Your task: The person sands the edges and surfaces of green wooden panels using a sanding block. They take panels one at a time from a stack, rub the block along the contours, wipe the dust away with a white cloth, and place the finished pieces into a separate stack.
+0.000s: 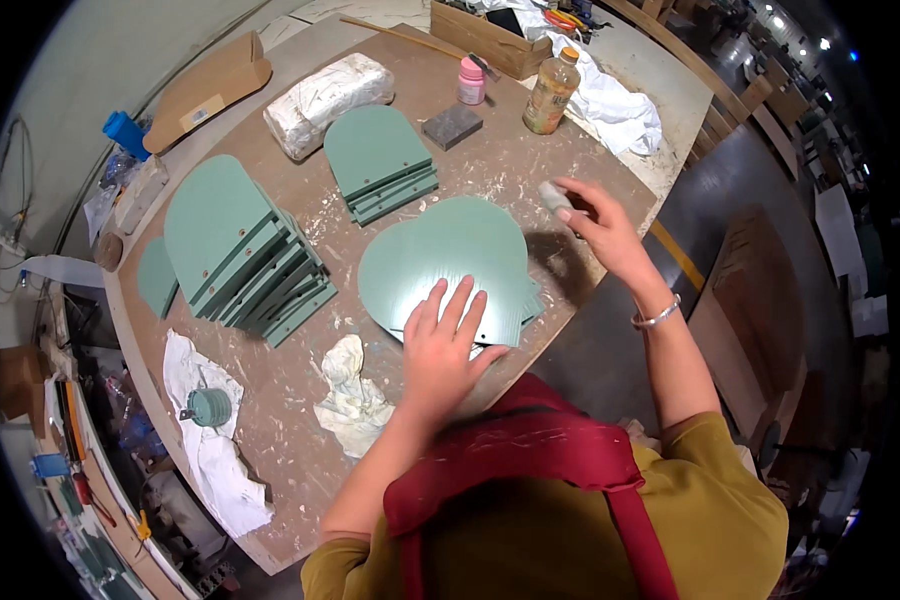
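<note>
Fingers spread wide, my left hand lay flat on a glossy green panel near the front edge of the bench, gripping nothing. My right hand pinched a small greyish pad between thumb and fingers, just beyond the panel's right side and apart from it. Past the panel stood a short stack of green pieces; to the left, a taller stack, its edges fanned out. Nearer me lay a crumpled cloth. Every piece I could see was already green, so I judged the colouring done and the panel under my palm partway through its rubbing. Which stack was finished and which remained, I couldn't tell.
</note>
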Tool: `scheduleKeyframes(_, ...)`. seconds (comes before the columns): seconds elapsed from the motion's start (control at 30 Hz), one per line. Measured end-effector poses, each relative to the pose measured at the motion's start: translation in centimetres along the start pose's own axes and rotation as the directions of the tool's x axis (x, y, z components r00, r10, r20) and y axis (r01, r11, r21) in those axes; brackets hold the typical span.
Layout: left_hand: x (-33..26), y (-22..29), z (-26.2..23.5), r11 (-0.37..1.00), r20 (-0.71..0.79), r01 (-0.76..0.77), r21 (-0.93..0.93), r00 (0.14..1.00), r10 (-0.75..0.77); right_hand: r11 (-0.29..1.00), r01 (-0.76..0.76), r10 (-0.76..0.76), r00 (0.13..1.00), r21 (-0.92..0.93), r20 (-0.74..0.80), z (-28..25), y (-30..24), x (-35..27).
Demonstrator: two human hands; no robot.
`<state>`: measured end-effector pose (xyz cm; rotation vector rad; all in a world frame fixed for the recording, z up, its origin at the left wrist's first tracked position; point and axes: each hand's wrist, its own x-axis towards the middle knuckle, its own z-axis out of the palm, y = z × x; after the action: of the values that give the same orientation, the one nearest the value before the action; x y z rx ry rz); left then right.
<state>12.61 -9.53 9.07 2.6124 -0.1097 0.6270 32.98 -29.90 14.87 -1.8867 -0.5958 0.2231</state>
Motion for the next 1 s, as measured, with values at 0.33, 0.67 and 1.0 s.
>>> scheduleKeyframes(0.33,0.4,0.6,-0.8,0.996,0.108,0.053,0.069,0.992,-0.06,0.974,0.211,-0.227,0.933,0.087,0.281,1.0,3.6,1.7)
scheduleKeyframes(0.67,0.7,1.0,-1.2,0.992,0.144,0.084,0.098,0.985,-0.098,0.947,0.321,-0.315,0.913,0.02,0.26,-0.1,3.0,1.4)
scheduleKeyframes(1.0,0.6,2.3,-1.0,0.979,0.107,0.116,0.17,0.985,-0.135,0.914,0.399,-0.335,0.842,-0.071,0.423,-0.1,2.4,-5.4)
